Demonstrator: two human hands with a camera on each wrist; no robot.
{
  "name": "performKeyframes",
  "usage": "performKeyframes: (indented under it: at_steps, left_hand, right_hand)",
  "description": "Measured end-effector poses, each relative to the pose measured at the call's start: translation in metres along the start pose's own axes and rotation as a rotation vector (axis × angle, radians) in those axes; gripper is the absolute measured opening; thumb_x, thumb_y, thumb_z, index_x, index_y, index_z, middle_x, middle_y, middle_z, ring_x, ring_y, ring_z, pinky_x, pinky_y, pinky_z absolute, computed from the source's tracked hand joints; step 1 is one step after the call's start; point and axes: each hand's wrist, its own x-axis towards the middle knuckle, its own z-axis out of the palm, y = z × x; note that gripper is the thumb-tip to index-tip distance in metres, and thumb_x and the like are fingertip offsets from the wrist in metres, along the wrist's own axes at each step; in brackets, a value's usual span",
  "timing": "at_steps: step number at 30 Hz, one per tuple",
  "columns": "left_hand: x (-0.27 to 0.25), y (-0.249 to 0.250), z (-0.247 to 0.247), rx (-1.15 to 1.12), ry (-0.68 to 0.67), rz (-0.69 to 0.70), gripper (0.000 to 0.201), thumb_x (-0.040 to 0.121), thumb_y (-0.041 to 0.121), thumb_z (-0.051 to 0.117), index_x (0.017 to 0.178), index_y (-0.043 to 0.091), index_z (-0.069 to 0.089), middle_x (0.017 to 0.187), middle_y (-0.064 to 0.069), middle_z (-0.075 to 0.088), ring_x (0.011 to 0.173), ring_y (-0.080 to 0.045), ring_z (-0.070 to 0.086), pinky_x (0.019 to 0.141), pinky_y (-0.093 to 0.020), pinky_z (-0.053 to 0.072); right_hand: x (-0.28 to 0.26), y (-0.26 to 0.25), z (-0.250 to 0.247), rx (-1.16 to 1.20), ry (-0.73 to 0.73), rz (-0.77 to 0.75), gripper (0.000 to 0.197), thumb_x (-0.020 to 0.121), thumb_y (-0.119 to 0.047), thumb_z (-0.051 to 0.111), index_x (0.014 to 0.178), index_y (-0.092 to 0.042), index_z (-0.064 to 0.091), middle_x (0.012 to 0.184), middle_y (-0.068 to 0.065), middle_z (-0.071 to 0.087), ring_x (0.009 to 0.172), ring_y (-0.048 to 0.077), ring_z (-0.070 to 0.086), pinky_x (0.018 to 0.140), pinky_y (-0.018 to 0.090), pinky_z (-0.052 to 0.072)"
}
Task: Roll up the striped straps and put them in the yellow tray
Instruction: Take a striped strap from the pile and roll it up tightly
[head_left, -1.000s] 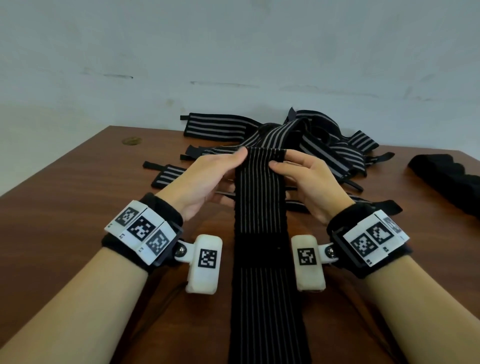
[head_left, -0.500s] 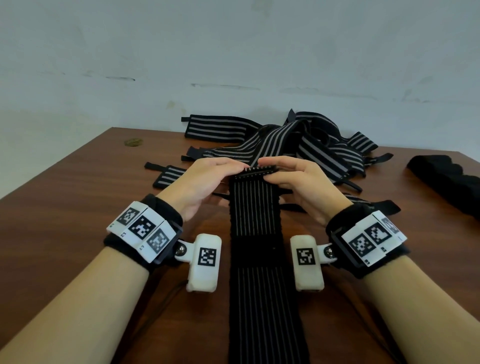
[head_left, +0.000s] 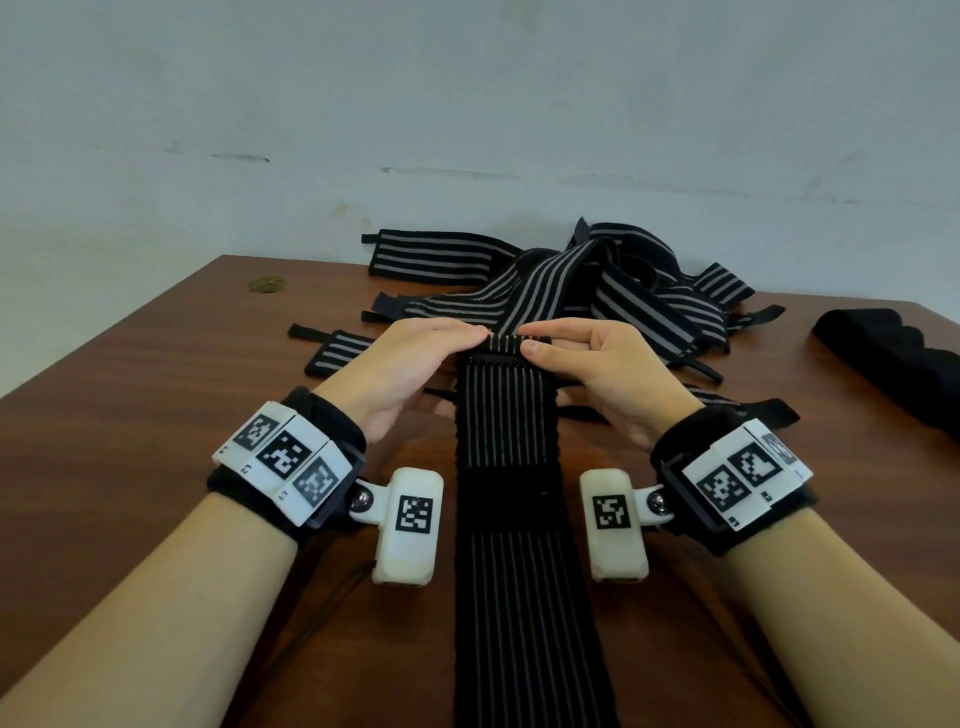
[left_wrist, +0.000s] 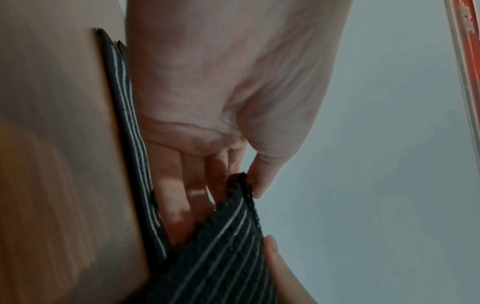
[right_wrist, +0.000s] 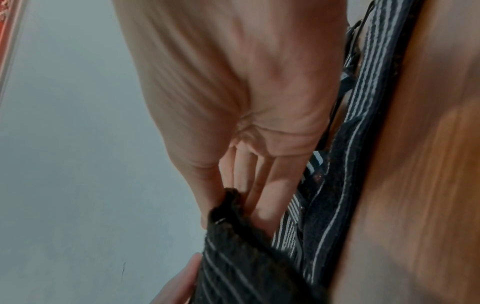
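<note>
Both hands, left hand (head_left: 410, 364) and right hand (head_left: 587, 364), pinch the strap (head_left: 506, 447) end; an uneven grip could make the roll crooked.

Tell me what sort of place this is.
Probably a plain indoor workroom, though I can't be sure: a bare wooden table set against a scuffed pale wall, with loose striped straps piled on it and no furnishings in view.

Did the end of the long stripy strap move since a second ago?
Yes. The strap's far end has folded over toward the person, away from the strap pile, pinched by the left hand and right hand.
</note>
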Motion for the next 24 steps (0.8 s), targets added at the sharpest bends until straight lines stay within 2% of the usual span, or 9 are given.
performKeyframes:
  at_steps: [3, 5, 9, 14, 17, 19, 20, 22, 24]
  left_hand:
    - [-0.0043, 0.0029, 0.0011, -0.033, -0.018, -0.046, 0.024, 0.103, 0.035, 0.060, 0.107, 0.019, 0.078, 0.093, 0.000, 0.079, 0.077, -0.010, 0.074, 0.054, -0.025, 0.055]
    - [-0.0043, 0.0031, 0.0006, -0.009, -0.014, -0.026, 0.018, 0.100, 0.030, 0.066, 0.106, 0.020, 0.079, 0.094, 0.000, 0.080, 0.077, -0.008, 0.074, 0.052, -0.023, 0.055]
    - [-0.0031, 0.0014, 0.0001, 0.040, -0.020, 0.022, 0.019, 0.096, 0.020, 0.071, 0.114, 0.016, 0.076, 0.101, -0.001, 0.080, 0.082, -0.007, 0.075, 0.054, -0.021, 0.055]
    - [-0.0052, 0.0004, 0.0001, 0.043, -0.018, 0.033, 0.016, 0.098, 0.019, 0.069, 0.113, 0.017, 0.075, 0.093, 0.002, 0.080, 0.076, -0.007, 0.074, 0.051, -0.020, 0.053]
    - [-0.0053, 0.0018, 0.0012, 0.067, -0.006, 0.069, 0.016, 0.098, 0.026, 0.069, 0.111, 0.021, 0.077, 0.101, 0.004, 0.080, 0.086, -0.005, 0.075, 0.060, -0.020, 0.056]
    - [-0.0079, 0.0043, 0.0013, 0.080, -0.014, 0.083, 0.024, 0.097, 0.040, 0.067, 0.111, 0.025, 0.079, 0.104, 0.005, 0.080, 0.096, -0.007, 0.074, 0.074, -0.026, 0.055]
    - [-0.0086, 0.0060, 0.0015, 0.063, -0.036, 0.071, 0.031, 0.097, 0.048, 0.064, 0.113, 0.026, 0.079, 0.106, 0.004, 0.080, 0.098, -0.009, 0.073, 0.077, -0.028, 0.054]
    - [-0.0099, 0.0075, 0.0025, 0.006, -0.062, 0.018, 0.041, 0.097, 0.056, 0.058, 0.117, 0.026, 0.078, 0.107, -0.002, 0.080, 0.095, -0.015, 0.074, 0.066, -0.027, 0.056]
    - [-0.0093, 0.0074, 0.0029, -0.003, -0.036, 0.003, 0.035, 0.100, 0.049, 0.060, 0.114, 0.022, 0.079, 0.104, -0.002, 0.080, 0.089, -0.016, 0.074, 0.057, -0.025, 0.055]
  right_hand:
    - [0.0004, 0.0009, -0.0002, 0.017, 0.015, -0.021, 0.024, 0.094, -0.011, 0.072, 0.118, -0.011, 0.074, 0.107, 0.011, 0.079, 0.099, 0.020, 0.074, 0.079, 0.031, 0.058]
    - [0.0011, 0.0003, 0.0006, 0.040, 0.013, -0.013, 0.024, 0.093, -0.009, 0.073, 0.117, -0.010, 0.074, 0.106, 0.011, 0.079, 0.098, 0.020, 0.074, 0.080, 0.032, 0.058]
    - [0.0014, -0.0018, 0.0011, 0.027, 0.021, -0.007, 0.022, 0.095, -0.014, 0.071, 0.117, -0.011, 0.075, 0.104, 0.006, 0.079, 0.091, 0.013, 0.074, 0.064, 0.022, 0.056]
    - [0.0007, -0.0018, 0.0014, 0.039, -0.021, 0.015, 0.026, 0.096, -0.007, 0.068, 0.121, -0.011, 0.073, 0.101, 0.008, 0.078, 0.084, 0.014, 0.075, 0.055, 0.022, 0.056]
    - [-0.0003, -0.0016, -0.0004, 0.041, 0.002, -0.037, 0.027, 0.093, -0.001, 0.070, 0.119, -0.008, 0.073, 0.098, 0.007, 0.079, 0.082, 0.015, 0.075, 0.055, 0.022, 0.057]
    - [0.0001, -0.0024, 0.0002, 0.022, 0.049, -0.076, 0.025, 0.091, -0.001, 0.072, 0.115, -0.008, 0.075, 0.100, 0.009, 0.079, 0.082, 0.017, 0.075, 0.056, 0.023, 0.057]
    - [0.0006, -0.0020, 0.0001, 0.009, 0.069, -0.091, 0.023, 0.090, -0.001, 0.073, 0.112, -0.007, 0.076, 0.101, 0.012, 0.079, 0.083, 0.019, 0.074, 0.057, 0.025, 0.057]
    - [0.0008, 0.0005, 0.0012, -0.004, 0.093, -0.097, 0.020, 0.088, 0.000, 0.075, 0.106, -0.008, 0.078, 0.099, 0.013, 0.078, 0.082, 0.019, 0.073, 0.057, 0.026, 0.053]
    - [0.0017, 0.0016, 0.0017, -0.020, 0.092, -0.095, 0.018, 0.087, 0.001, 0.077, 0.100, -0.011, 0.079, 0.094, 0.010, 0.078, 0.082, 0.018, 0.072, 0.057, 0.025, 0.052]
